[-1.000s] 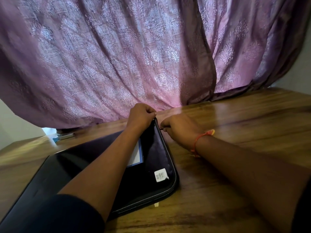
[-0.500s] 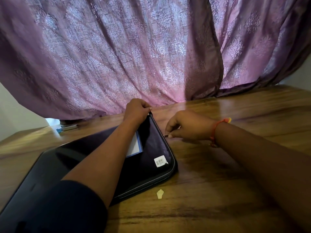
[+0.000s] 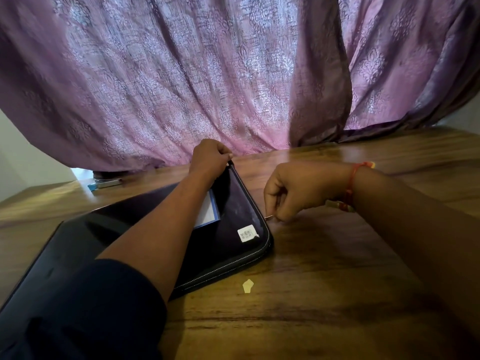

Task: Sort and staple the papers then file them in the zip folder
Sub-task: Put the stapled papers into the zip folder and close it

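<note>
Right hand pinches the zip pull mid-frame, folder edge running toward lower centre; left hand grips the top corner

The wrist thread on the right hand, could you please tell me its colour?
Orange-red wrist thread, seen in the head view.
</note>
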The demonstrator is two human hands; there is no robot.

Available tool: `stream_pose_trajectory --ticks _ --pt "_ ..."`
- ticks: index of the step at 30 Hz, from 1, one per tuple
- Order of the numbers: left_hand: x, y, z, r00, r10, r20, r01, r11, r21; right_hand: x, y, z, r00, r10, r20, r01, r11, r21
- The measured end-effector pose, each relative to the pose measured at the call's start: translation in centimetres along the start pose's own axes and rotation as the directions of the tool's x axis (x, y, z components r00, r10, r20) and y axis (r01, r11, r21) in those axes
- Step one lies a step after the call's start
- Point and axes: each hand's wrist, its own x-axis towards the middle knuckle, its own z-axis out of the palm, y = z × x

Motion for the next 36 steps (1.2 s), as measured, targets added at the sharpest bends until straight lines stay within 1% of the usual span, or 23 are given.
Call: stream_pose_trajectory --ticks 5,8,10,14,17,19,22,25,27,29,31,34,36 --pt "0.3 -0.7 -0.4 1.000 -0.006 -0.023 0.007 1.000 0.028 -0.6 -0.6 -0.1 0.981 0.002 0.192 -0.010 0.999 0.043" --pt "0.3 -0.6 -0.3 1.000 0.005 -0.005 -0.005 0.997 0.078 -0.5 -0.8 0.2 0.967 0.026 0.253 -0.034 0.999 0.026" --pt "0.1 -0.4 -0.1 1.000 0.008 0.016 -0.010 0.992 0.128 -0.1 -0.8 0.6 0.966 0.037 0.254 -0.044 0.999 0.025" --pt "-0.5 -0.2 0.0 0.998 0.013 0.063 -0.026 0.979 0.205 0.1 -0.8 1.4 0.979 0.047 0.196 -0.054 0.998 0.029" --pt "-1.2 -0.1 0.0 0.984 0.022 0.177 -0.069 0.961 0.266 -0.1 -0.9 1.5 0.984 0.056 0.169 -0.061 0.998 0.026" --pt "-1.7 0.0 -0.8 0.950 0.016 0.311 -0.118 0.942 0.313 -0.3 -1.0 1.5 0.985 0.059 0.162 -0.062 0.998 0.016" --pt "-2.3 -0.3 -3.3 0.874 -0.004 0.485 -0.193 0.914 0.356 -0.3 -1.0 1.7 0.989 0.059 0.135 -0.058 0.998 -0.011" --pt "-2.8 -2.1 -6.9 0.782 -0.047 0.622 -0.257 0.884 0.390 -0.3 -0.8 1.8 0.997 0.024 0.079 -0.019 0.998 -0.060" --pt "-3.2 -3.6 -8.9 0.746 -0.006 0.666 -0.327 0.868 0.374 -0.1 -0.5 1.9 1.000 0.004 0.020 -0.003 0.998 -0.063" --pt "-3.1 -5.4 -9.8 0.759 0.059 0.649 -0.392 0.836 0.383 0.4 0.1 2.1 0.998 0.001 -0.060 -0.005 0.998 -0.056" --pt "-2.7 -6.8 -9.6 0.793 0.065 0.605 -0.403 0.800 0.443 0.9 0.8 2.3 0.991 0.001 -0.133 -0.009 0.998 -0.059" --pt "-2.9 -6.5 -8.6 0.855 0.007 0.518 -0.341 0.761 0.552 1.3 1.9 2.4 0.981 0.021 -0.193 -0.030 0.999 -0.043" --pt "-3.1 -5.9 -8.0 0.880 -0.052 0.473 -0.285 0.737 0.612 1.5 2.7 2.2 0.969 0.047 -0.244 -0.057 0.998 -0.037"
